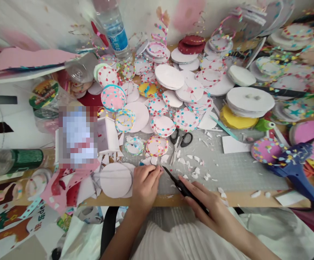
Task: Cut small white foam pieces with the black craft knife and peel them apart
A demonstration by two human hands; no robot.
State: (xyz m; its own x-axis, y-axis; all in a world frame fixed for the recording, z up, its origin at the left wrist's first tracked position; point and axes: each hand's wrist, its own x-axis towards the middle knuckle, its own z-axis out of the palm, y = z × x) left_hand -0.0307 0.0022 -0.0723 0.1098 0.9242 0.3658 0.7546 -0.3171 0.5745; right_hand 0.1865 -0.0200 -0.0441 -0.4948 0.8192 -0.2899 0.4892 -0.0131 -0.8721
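Note:
My right hand (204, 202) is wrapped round a slim black craft knife (182, 187), its narrow tip pointing up and left. That tip reaches the fingertips of my left hand (146, 180), which are pinched together near the desk's front edge. Whatever lies between them is too small to make out; a speck of red shows there. Just beyond the hands, black-handled scissors (177, 144) rest on the grey cutting mat (238, 169). White foam scraps (197, 171) are scattered around. White round discs (116, 180) lie beside my left hand.
Many round discs ringed with coloured star garlands (162, 125) crowd the back. A blue glue gun (292, 173) lies at right near a yellow disc (238, 118). At back left stands a water bottle (116, 36); a green-labelled bottle (24, 160) lies at far left.

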